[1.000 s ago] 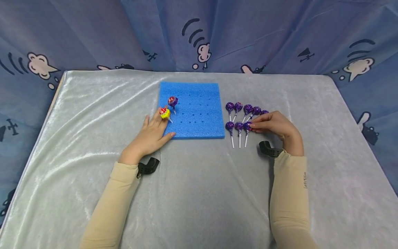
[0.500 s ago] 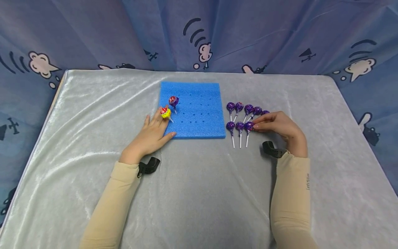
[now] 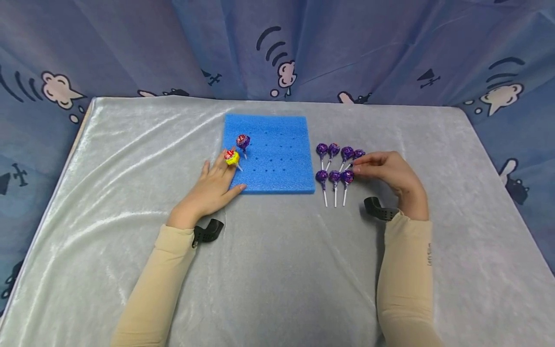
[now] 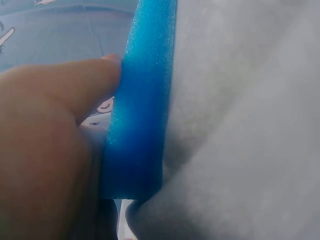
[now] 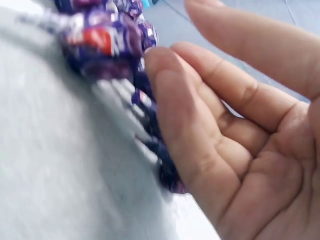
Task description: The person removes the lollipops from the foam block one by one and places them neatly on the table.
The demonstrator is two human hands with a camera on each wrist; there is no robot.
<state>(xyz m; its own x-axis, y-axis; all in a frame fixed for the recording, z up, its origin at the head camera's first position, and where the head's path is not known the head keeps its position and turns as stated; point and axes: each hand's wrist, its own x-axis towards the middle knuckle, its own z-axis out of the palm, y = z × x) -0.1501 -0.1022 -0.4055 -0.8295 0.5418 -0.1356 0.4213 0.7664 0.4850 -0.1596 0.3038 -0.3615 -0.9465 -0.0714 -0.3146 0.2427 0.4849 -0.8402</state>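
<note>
My left hand (image 3: 210, 190) lies spread on the near left corner of a blue foam board (image 3: 277, 178) dotted with small holes. In the left wrist view its thumb (image 4: 95, 80) presses on the board's edge. Two lollipops stand in the board: a yellow and red one (image 3: 231, 157) beside my left fingers, and a purple and red one (image 3: 243, 141) behind it. My right hand (image 3: 388, 173) hovers at the right end of two rows of purple lollipops. Its fingertips are near a back-row lollipop (image 3: 358, 153) and a front-row lollipop (image 3: 347, 177). Thumb and fingers are apart, with nothing between them.
More purple lollipops (image 3: 321, 176) lie right of the board, white sticks toward me. A pale grey velvety cloth (image 3: 277, 270) covers the table. Behind it hangs a blue patterned curtain (image 3: 347, 48). Black camera mounts (image 3: 208, 231) sit on both wrists.
My right hand has let go of the front-row lollipop, and its fingertips have moved away toward the back row. The rightmost back-row lollipop is now hidden behind it. My left hand stays put.
</note>
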